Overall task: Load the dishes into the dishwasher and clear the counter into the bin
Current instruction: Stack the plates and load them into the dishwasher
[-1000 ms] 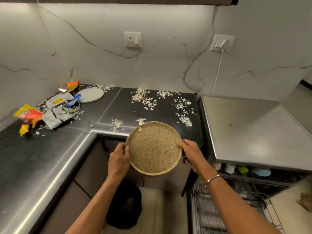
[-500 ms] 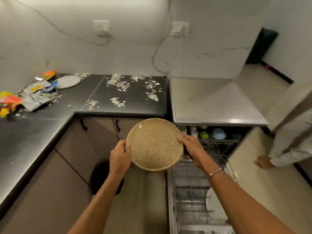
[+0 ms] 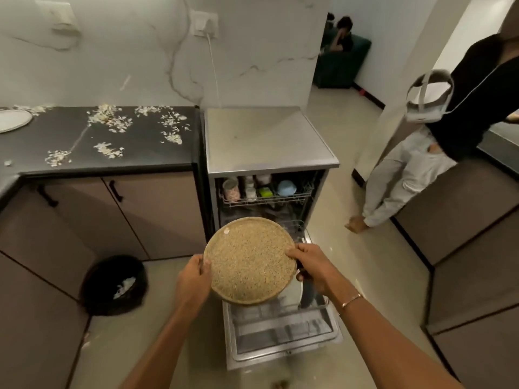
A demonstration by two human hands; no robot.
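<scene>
Head view: both hands hold a round speckled plate [image 3: 250, 261] above the open dishwasher [image 3: 269, 175], over its pulled-out lower rack [image 3: 280, 327]. Left hand [image 3: 193, 279] clasps the left rim, fingers curled around the edge; right hand [image 3: 310, 266] clasps the right rim, thumb on top. The plate looks stiff and probably ceramic, so treat it as breakable and moderately heavy; the glaze may be slippery. Grip at opposite rim points, as here, or shift to one edge for slotting upright between rack tines. Upper rack [image 3: 266, 197] already carries cups. Scraps [image 3: 109, 119] lie scattered on the bench [image 3: 98, 167]; the bin [image 3: 112, 284] stands on the floor beside the cabinets.
</scene>
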